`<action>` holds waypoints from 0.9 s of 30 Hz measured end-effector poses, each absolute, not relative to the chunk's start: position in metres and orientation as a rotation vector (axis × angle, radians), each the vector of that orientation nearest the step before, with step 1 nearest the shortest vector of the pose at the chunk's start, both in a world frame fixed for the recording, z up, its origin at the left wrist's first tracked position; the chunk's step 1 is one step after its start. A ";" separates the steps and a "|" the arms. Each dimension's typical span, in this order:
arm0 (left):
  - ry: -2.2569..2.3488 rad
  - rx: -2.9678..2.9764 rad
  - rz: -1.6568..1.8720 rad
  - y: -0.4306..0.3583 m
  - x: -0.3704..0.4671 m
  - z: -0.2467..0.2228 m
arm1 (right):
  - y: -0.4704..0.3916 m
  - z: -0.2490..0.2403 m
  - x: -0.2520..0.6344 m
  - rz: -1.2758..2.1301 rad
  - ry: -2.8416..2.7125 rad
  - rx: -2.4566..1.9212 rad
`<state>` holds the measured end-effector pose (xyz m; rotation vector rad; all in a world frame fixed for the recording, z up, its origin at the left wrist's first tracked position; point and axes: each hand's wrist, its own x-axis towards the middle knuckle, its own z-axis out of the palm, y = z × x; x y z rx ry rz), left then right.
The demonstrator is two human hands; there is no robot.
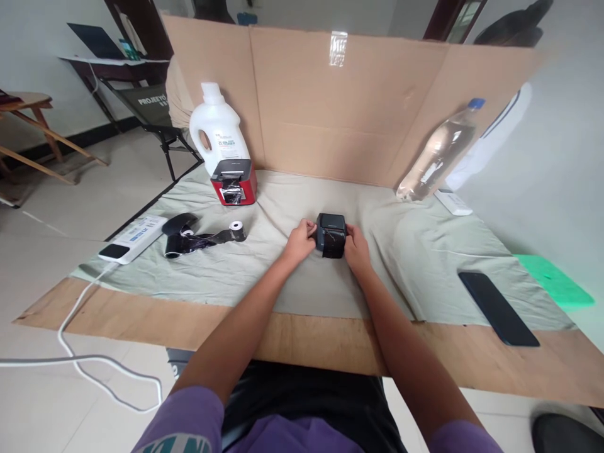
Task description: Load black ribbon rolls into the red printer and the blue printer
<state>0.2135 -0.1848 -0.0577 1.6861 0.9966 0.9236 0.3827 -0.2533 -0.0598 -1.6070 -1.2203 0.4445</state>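
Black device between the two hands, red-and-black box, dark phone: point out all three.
Black device (331, 236): head view, about the middle of its visible body.
Red-and-black box (234, 184): head view, on its dark front part.
Dark phone (498, 308): head view, middle of its upward face.

The purple top — left sleeve lettered — meets black legwear.
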 end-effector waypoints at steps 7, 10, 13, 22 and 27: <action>1.074 1.704 0.970 -0.187 0.215 -0.055 | -0.254 -0.058 0.382 0.438 -1.228 -1.631; 1.052 1.505 1.077 -0.191 0.217 -0.055 | -0.255 -0.056 0.380 0.426 -1.159 -1.626; 1.048 1.499 1.123 -0.193 0.219 -0.056 | -0.257 -0.054 0.380 0.369 -1.093 -1.621; 0.967 1.618 1.085 -0.188 0.218 -0.061 | -0.225 -0.039 0.396 0.319 -1.316 -1.683; 0.958 1.615 1.087 -0.188 0.219 -0.063 | -0.198 -0.016 0.420 0.314 -1.617 -1.905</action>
